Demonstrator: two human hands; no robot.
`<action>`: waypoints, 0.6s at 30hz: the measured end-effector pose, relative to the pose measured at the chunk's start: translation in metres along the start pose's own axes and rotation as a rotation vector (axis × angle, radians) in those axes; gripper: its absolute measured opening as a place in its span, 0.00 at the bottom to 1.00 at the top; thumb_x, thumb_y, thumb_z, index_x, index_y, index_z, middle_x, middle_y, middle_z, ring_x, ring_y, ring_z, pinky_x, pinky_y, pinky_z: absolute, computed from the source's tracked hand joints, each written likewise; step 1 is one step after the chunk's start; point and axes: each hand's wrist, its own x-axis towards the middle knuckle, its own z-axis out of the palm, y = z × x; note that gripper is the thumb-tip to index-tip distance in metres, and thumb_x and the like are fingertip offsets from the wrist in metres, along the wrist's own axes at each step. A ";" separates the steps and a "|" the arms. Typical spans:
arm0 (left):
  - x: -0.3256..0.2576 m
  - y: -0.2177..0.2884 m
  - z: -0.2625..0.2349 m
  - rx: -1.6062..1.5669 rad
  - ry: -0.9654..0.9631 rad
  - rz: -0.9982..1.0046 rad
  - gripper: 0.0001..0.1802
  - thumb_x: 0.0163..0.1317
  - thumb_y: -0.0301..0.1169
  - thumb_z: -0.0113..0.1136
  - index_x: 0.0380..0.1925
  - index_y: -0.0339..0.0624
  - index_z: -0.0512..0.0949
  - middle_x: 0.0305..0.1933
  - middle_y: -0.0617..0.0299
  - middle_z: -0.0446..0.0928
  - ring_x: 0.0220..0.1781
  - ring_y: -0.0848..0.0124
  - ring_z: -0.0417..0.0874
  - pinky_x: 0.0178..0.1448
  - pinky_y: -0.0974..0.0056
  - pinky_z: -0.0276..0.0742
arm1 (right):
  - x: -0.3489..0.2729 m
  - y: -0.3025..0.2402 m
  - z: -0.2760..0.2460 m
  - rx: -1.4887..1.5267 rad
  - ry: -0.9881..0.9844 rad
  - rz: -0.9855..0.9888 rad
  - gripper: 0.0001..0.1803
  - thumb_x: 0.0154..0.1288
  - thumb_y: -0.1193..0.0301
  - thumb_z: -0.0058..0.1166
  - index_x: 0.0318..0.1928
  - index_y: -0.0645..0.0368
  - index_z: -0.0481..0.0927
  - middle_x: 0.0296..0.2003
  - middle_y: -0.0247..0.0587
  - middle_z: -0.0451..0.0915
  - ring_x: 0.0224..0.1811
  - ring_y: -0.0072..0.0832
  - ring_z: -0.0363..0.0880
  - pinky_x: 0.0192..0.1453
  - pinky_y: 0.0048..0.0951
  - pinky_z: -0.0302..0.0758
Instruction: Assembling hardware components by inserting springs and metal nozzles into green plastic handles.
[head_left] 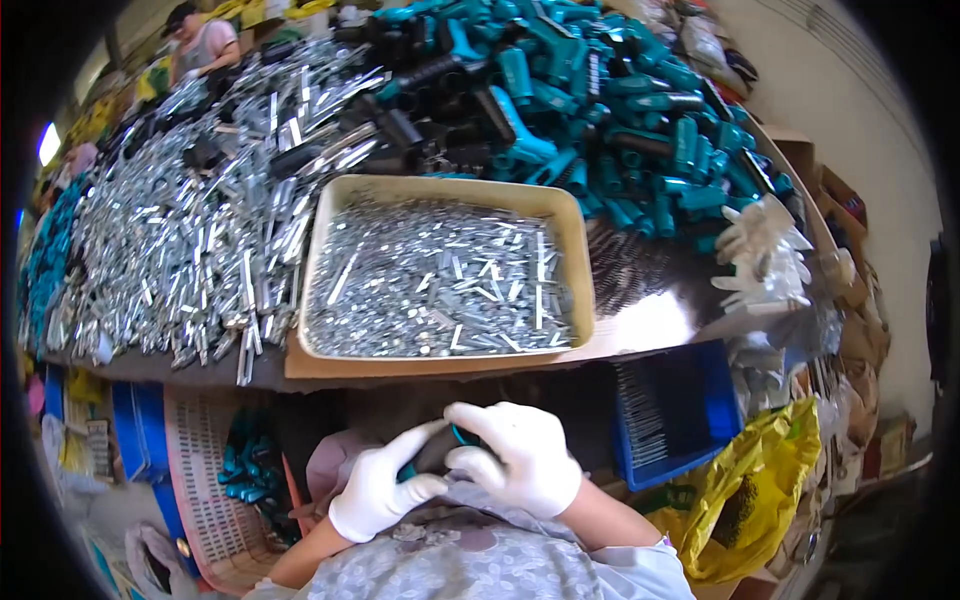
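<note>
At the table (pixel 650 330), left hand (pixel 385 490) and right hand (pixel 525 455) grip one dark-and-teal piece (pixel 434 455).
White-gloved fingers (pixel 474 464) curl around it; beyond, a cream tray (pixel 582 275) of metal bits (pixel 440 280) sits on the table, teal parts (pixel 685 145) heaped behind.

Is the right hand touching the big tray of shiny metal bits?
Apart. In the head view, a brown strip and a clear gap lie between the right hand and the tray.
</note>
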 end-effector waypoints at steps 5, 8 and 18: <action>0.010 0.009 0.005 0.195 -0.026 0.155 0.34 0.58 0.47 0.71 0.60 0.40 0.75 0.46 0.46 0.83 0.45 0.52 0.87 0.48 0.60 0.81 | -0.007 0.059 -0.055 -0.200 0.644 0.034 0.11 0.51 0.84 0.60 0.35 0.58 0.83 0.33 0.42 0.83 0.37 0.42 0.82 0.45 0.36 0.78; 0.015 0.008 0.008 0.201 -0.049 0.168 0.34 0.58 0.46 0.71 0.60 0.40 0.75 0.45 0.46 0.83 0.44 0.54 0.88 0.47 0.61 0.81 | -0.001 0.114 -0.100 -0.567 0.693 0.052 0.08 0.56 0.82 0.59 0.37 0.60 0.83 0.35 0.45 0.82 0.40 0.42 0.80 0.47 0.35 0.76; 0.010 0.006 0.012 0.259 -0.011 0.177 0.34 0.57 0.44 0.72 0.61 0.42 0.75 0.42 0.48 0.84 0.40 0.57 0.88 0.43 0.62 0.81 | 0.054 0.175 -0.137 -0.797 0.214 -0.212 0.07 0.48 0.77 0.58 0.29 0.54 0.83 0.37 0.38 0.79 0.43 0.41 0.76 0.47 0.40 0.72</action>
